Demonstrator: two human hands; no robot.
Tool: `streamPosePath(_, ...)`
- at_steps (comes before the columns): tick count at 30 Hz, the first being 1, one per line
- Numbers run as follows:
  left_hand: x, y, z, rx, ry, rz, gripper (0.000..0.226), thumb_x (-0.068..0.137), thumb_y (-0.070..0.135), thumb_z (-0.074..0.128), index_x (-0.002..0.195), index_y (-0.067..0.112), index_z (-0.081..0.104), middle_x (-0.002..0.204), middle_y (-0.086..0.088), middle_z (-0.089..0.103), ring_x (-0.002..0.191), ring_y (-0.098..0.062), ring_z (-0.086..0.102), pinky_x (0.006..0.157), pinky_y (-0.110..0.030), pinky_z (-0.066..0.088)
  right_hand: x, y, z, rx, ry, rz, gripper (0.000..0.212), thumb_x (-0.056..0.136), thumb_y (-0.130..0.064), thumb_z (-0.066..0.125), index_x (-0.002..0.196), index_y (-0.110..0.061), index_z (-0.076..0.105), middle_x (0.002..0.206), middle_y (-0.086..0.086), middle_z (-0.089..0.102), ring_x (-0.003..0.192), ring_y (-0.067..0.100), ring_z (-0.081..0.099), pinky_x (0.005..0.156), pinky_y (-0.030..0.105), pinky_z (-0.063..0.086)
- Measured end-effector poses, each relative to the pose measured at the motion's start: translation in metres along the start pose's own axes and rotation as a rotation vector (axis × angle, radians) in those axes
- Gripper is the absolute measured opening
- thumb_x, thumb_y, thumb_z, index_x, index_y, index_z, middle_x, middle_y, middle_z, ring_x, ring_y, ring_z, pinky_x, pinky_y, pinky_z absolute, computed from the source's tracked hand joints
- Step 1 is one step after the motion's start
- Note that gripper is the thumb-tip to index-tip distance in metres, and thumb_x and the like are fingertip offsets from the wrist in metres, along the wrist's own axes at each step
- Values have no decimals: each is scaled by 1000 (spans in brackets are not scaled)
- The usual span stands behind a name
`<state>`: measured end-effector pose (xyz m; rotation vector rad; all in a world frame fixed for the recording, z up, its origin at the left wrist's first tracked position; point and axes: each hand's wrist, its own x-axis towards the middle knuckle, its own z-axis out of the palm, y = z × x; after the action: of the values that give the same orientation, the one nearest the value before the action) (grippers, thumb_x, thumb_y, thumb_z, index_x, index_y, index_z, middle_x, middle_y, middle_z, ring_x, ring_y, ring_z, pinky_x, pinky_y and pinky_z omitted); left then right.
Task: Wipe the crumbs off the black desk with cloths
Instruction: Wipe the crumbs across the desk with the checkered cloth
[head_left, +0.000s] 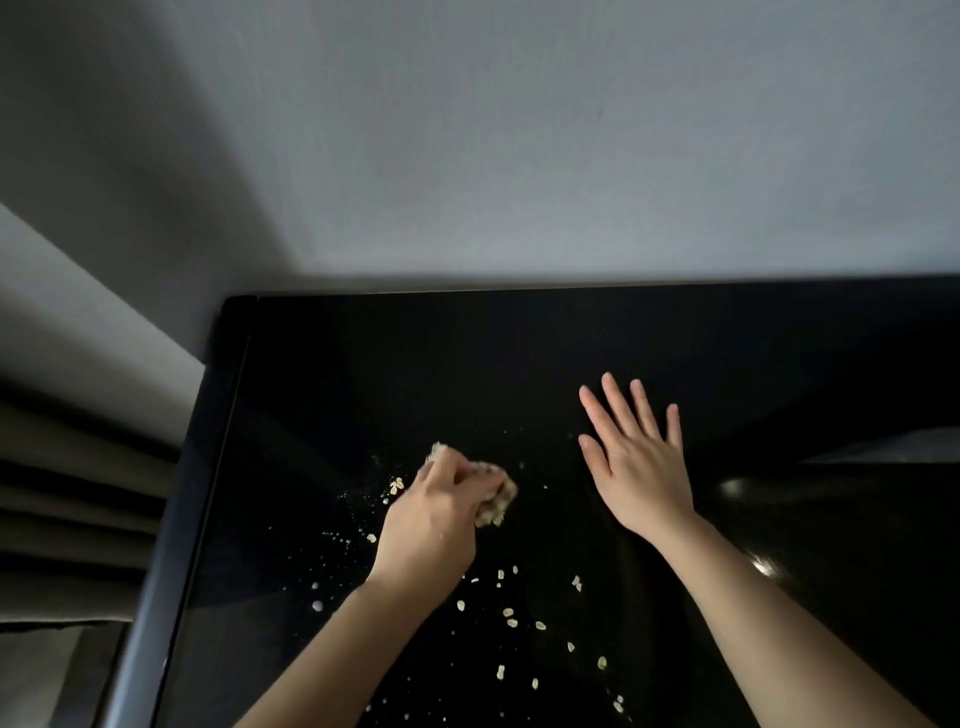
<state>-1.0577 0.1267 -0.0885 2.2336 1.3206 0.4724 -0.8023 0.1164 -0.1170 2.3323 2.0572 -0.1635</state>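
Left hand (431, 525): fingers (457, 475) curled tight round a pale wad, apparently the cloth (498, 493); soft, light, best gripped bunched from above; right hand (636, 467) flat on the counter (363, 374), holding nothing; crumbs (511, 618) lie loose behind both hands' fingers, light, likely to scatter.

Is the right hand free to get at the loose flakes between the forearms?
Probably yes: the right hand is open and empty, and the flakes lie uncovered on the black desk, nearer the person, with nothing between.

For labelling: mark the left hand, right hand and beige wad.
left hand (431, 522), head view, back of hand.
right hand (639, 473), head view, back of hand.
beige wad (503, 496), head view, exposed right edge.
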Motion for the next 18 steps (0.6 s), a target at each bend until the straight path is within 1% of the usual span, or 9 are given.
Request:
streamPosePath(2, -6, 8, -5, -14, -29, -22, 42, 85, 4, 60, 113, 34, 65, 102, 10, 48, 91, -13, 57, 53, -35, 55, -13, 6, 1, 5, 0, -16, 58, 99, -52, 14, 154, -33, 16, 162, -2, 13, 149, 26, 10, 117, 59, 15)
streamPosePath(5, 28, 23, -15, -8, 94, -91, 41, 87, 4, 57, 117, 30, 65, 105, 6, 48, 90, -17, 56, 56, -31, 51, -24, 13, 1, 10, -5, -22, 58, 99, -52, 13, 154, -32, 15, 162, -3, 13, 149, 24, 8, 117, 59, 16)
streamPosePath(7, 68, 34, -16, 17, 182, -124, 37, 91, 6, 55, 121, 26, 63, 108, 2, 48, 93, -17, 54, 57, -28, 45, -28, 16, 1, 1, -4, -13, 57, 99, -52, 7, 154, -34, 10, 162, -5, 9, 149, 22, 4, 118, 57, 12)
streamPosePath(8, 88, 41, -13, 28, 192, -138, 37, 92, 7, 55, 124, 24, 62, 111, 0, 47, 96, -18, 54, 60, -27, 44, -31, 17, 2, 2, -2, -2, 57, 99, -52, 5, 154, -35, 8, 162, -5, 7, 149, 22, 3, 119, 56, 10)
streamPosePath(9, 104, 49, -7, 42, 168, -153, 38, 92, 8, 55, 126, 24, 60, 114, -1, 47, 100, -18, 52, 63, -26, 44, -33, 20, 3, 4, 1, 11, 57, 99, -52, 5, 153, -36, 7, 162, -6, 5, 149, 22, 2, 119, 55, 9)
streamPosePath(11, 121, 63, 11, 94, 52, -186, 43, 90, 8, 58, 129, 26, 57, 120, -1, 44, 107, -19, 48, 72, -27, 45, -41, 27, 4, 10, 7, 35, 58, 98, -53, 4, 153, -36, 6, 162, -6, 4, 149, 22, 1, 119, 55, 8)
streamPosePath(13, 113, 69, 28, 115, -33, -201, 47, 87, 7, 60, 128, 29, 56, 122, -1, 43, 110, -21, 46, 78, -29, 48, -50, 36, 5, 13, 19, 39, 58, 98, -53, 4, 153, -35, 8, 162, -5, 6, 150, 22, 2, 118, 56, 8)
streamPosePath(15, 86, 68, 41, 93, -4, -153, 47, 85, 4, 60, 124, 31, 59, 120, 0, 45, 110, -20, 47, 74, -31, 50, -59, 43, 6, 15, 25, 24, 58, 100, -52, 6, 154, -34, 11, 162, -4, 7, 150, 23, 3, 118, 56, 9)
streamPosePath(18, 31, 65, 48, 67, 9, 7, 45, 80, -3, 62, 112, 28, 68, 110, 2, 53, 103, -21, 53, 61, -29, 49, -69, 47, 5, 39, 29, -5, 57, 100, -50, 16, 154, -31, 16, 162, -2, 12, 150, 25, 6, 117, 58, 12)
